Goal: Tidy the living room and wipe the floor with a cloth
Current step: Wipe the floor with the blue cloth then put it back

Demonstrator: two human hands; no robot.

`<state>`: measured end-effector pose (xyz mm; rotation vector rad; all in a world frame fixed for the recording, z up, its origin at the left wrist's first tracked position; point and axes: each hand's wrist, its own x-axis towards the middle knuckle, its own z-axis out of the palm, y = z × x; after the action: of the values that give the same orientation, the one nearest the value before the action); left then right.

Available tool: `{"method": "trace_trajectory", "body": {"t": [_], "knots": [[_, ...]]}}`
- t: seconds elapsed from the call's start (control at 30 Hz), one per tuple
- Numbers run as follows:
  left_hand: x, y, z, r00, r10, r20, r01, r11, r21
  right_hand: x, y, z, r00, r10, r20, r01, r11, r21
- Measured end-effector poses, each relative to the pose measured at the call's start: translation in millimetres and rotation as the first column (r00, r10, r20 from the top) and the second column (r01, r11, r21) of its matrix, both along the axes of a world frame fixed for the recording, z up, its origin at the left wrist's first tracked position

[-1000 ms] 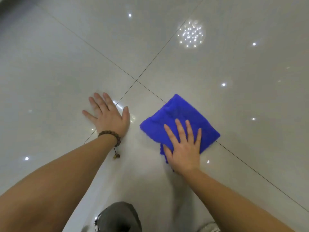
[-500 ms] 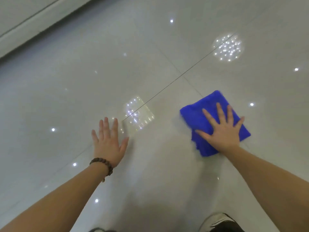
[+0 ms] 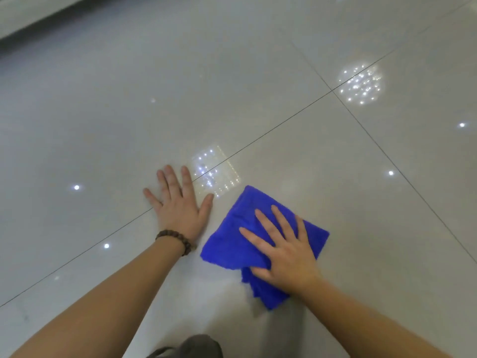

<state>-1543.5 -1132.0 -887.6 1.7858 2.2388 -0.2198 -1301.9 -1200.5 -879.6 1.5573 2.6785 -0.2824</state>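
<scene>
A folded blue cloth (image 3: 247,228) lies flat on the glossy grey tiled floor (image 3: 129,112). My right hand (image 3: 284,249) presses down on the cloth's near right part with fingers spread, covering its middle. My left hand (image 3: 178,200) rests palm down on the bare floor just left of the cloth, fingers apart, holding nothing. A brown bead bracelet (image 3: 175,240) circles the left wrist.
Dark grout lines cross the floor and meet at the upper right (image 3: 331,91). Ceiling lights reflect as bright spots on the tiles. A pale skirting edge (image 3: 31,19) runs along the top left. My knee (image 3: 198,347) shows at the bottom edge.
My right hand has slid the cloth leftward and closer to my left hand. The left hand stays flat on the floor. The view has tilted back down.
</scene>
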Motion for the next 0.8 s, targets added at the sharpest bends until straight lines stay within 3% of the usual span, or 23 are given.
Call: {"method": "trace_trajectory", "body": {"t": [0.03,0.1,0.17,0.2,0.23,0.27,0.3,0.37,0.43,0.5,0.53,0.57,0.6,0.63,0.67,0.7,0.73,0.77,0.8], "knots": [[0,0,0,1.0,0.0,0.004,0.0,1.0,-0.001,17,22,-2,1.0,-0.028,-0.007,0.028,0.999,0.024],[0,-1,1,1.0,-0.004,0.014,0.004,1.0,-0.007,62,71,-4,0.955,-0.296,0.018,0.295,0.955,0.043],[-2,-2,0,1.0,-0.007,0.023,0.007,1.0,-0.012,88,106,1,0.749,-0.663,-0.002,0.663,0.749,-0.007],[-3,-2,1,1.0,-0.007,0.027,0.008,1.0,-0.015,80,110,4,0.628,-0.778,-0.015,0.778,0.628,-0.016],[-4,-3,-1,1.0,-0.011,0.029,0.012,1.0,-0.017,60,104,4,0.57,-0.822,-0.007,0.822,0.57,-0.002],[-4,-2,-1,0.999,-0.016,0.036,0.017,1.0,-0.018,33,90,3,0.611,-0.792,-0.004,0.792,0.611,0.02],[-5,-1,-1,0.999,-0.02,0.048,0.021,1.0,-0.016,2,70,0,0.728,-0.685,-0.001,0.685,0.728,0.036],[-8,0,-2,0.998,-0.024,0.064,0.025,1.0,-0.012,-42,31,-4,0.949,-0.315,0.006,0.314,0.949,0.029],[-12,4,-3,0.997,-0.018,0.07,0.017,1.0,0.018,-33,46,-2,1.0,0.005,-0.015,-0.005,1.0,0.021],[-18,13,-4,0.997,-0.005,0.083,0.0,0.998,0.065,2,93,-6,0.999,0.038,-0.031,-0.035,0.996,0.08],[-21,19,-4,0.996,0.005,0.091,-0.012,0.997,0.077,17,118,-8,0.993,-0.111,-0.042,0.115,0.988,0.104],[-25,26,-3,0.995,0.014,0.101,-0.023,0.996,0.085,28,142,-5,0.929,-0.362,-0.08,0.368,0.926,0.083],[-29,34,-1,0.993,0.026,0.114,-0.036,0.995,0.094,27,160,-1,0.767,-0.629,-0.124,0.637,0.77,0.04],[-33,41,0,0.991,0.037,0.131,-0.051,0.993,0.106,12,171,1,0.575,-0.808,-0.129,0.815,0.579,0.008],[-36,50,3,0.987,0.049,0.154,-0.068,0.99,0.12,-14,175,2,0.473,-0.875,-0.108,0.879,0.477,-0.013],[-39,58,6,0.983,0.06,0.173,-0.084,0.988,0.133,-45,173,3,0.542,-0.835,-0.095,0.838,0.545,-0.008],[-43,66,8,0.982,0.066,0.177,-0.091,0.986,0.142,-73,166,3,0.726,-0.679,-0.109,0.684,0.729,0.008],[-48,74,9,0.984,0.066,0.166,-0.091,0.984,0.151,-90,155,1,0.904,-0.413,-0.114,0.418,0.908,0.026],[-54,81,10,0.986,0.067,0.154,-0.092,0.983,0.159,-93,149,-3,0.988,-0.129,-0.084,0.131,0.991,0.03]]}}
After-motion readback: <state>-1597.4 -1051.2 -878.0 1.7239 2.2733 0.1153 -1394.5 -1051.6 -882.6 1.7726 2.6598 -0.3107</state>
